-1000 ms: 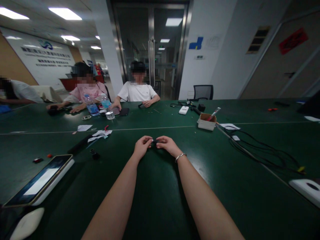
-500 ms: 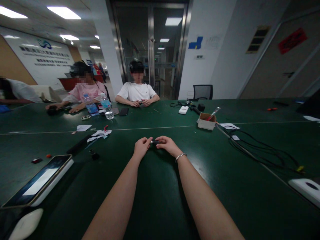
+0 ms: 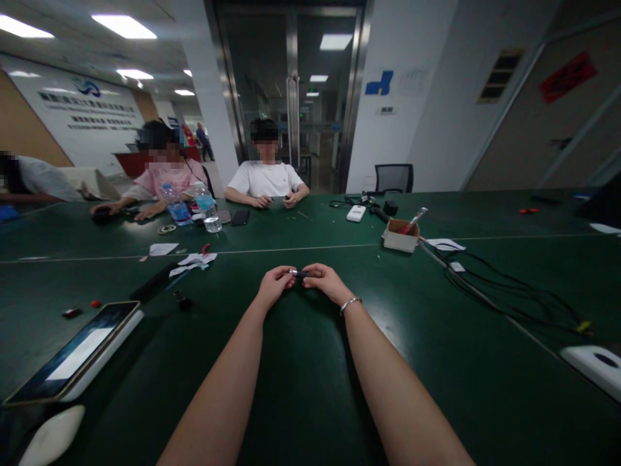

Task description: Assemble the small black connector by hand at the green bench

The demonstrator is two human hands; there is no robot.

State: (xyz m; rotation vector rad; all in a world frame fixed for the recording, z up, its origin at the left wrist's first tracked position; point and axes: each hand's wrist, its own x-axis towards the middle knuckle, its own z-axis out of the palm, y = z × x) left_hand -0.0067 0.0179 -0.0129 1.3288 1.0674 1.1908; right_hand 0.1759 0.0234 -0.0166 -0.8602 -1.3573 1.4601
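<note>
Between my two hands, low over the green table [image 3: 310, 362], is a small dark object with a shiny silver end [image 3: 301, 274]. My left hand [image 3: 275, 285] pinches its silver end. The fingers of my right hand [image 3: 326, 282] are closed on its dark end. A metal bangle [image 3: 350, 305] circles my right wrist. The object is too small to identify, and my fingers partly cover it.
At the left lie a phone [image 3: 80, 353] on a white block, a black cylinder [image 3: 182, 299] and paper scraps [image 3: 193, 261]. An open box [image 3: 401, 235] and black cables [image 3: 509, 291] are at the right. Two people sit across the table beyond two bottles [image 3: 207, 208].
My left hand has shifted slightly left, and more of the silver end shows. Across the table, the person in white has moved their hands apart with a flat item between them.
</note>
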